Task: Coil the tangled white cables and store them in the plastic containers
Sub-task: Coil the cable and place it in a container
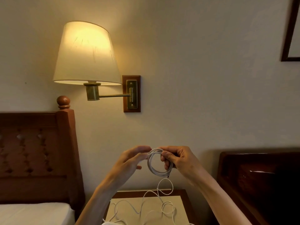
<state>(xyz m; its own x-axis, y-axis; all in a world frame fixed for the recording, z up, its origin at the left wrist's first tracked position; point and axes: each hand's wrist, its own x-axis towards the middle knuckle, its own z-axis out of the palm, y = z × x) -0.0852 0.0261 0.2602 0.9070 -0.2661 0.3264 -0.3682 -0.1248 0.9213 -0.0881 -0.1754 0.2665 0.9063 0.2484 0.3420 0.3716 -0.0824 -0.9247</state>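
A white cable coil (152, 169) of several loops hangs in the air above the nightstand. My right hand (178, 158) is closed around the coil's right side and top. My left hand (129, 159) is at the coil's top left, its fingertips touching the cable there. A loose strand drops from the coil to more tangled white cable (162, 207) lying on the nightstand top. No plastic container is in view.
The wooden nightstand (183, 192) with a pale top stands below my hands. A bed with a wooden headboard (37, 151) is at left, a dark wooden piece of furniture (259, 176) at right. A lit wall lamp (86, 54) hangs above.
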